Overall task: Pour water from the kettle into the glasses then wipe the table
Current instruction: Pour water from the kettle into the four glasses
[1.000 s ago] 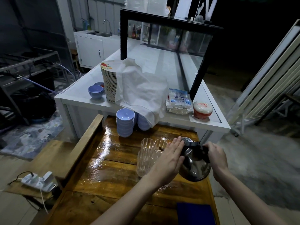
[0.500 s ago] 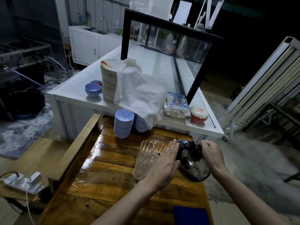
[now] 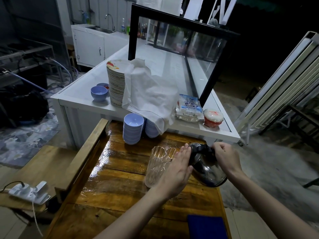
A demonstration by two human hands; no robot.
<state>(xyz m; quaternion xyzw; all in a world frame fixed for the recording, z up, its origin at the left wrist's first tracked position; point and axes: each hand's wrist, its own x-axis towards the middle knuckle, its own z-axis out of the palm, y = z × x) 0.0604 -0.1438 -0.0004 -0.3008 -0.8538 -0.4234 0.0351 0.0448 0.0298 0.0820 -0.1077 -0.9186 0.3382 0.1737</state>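
Wet wood bench (image 3: 120,180) holds clear glasses (image 3: 158,163); the left grip (image 3: 176,171), fingers straight, presses the lid of the tilted steel kettle (image 3: 207,171), the right grip (image 3: 226,157) curled round its handle. A hasty tilt could splash past the rims.

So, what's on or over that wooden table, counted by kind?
Glasses: 2 in view (the hand may hide more)
Kettle: 1
Stacks of blue bowls: 2
Blue cloth: 1
Total: 6
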